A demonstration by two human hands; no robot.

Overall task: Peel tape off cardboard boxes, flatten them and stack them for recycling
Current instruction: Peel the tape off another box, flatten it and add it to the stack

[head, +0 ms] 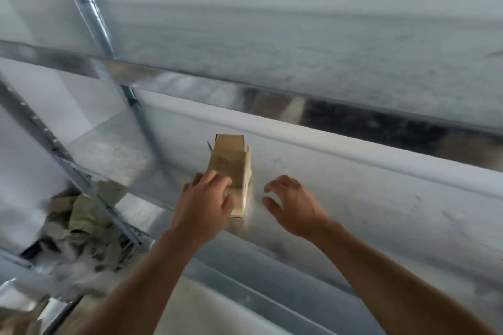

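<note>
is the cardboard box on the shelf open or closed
Open at the far end: the cardboard box has flaps splayed out there. Near end too blurred to tell.

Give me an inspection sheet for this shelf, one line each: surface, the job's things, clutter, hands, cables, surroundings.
Surface: pale shelf board, seen through motion blur.
Job's things: one small cardboard box standing on the shelf board; its far end looks open.
Clutter: crumpled greenish-brown heap on a lower level at the left, too blurred to identify.
Hands: left hand lies on the box, grip unclear; right hand is open beside the box, apart from it.
Cables: nothing seen.
Surroundings: metal shelf upright and cross beam above.
</note>
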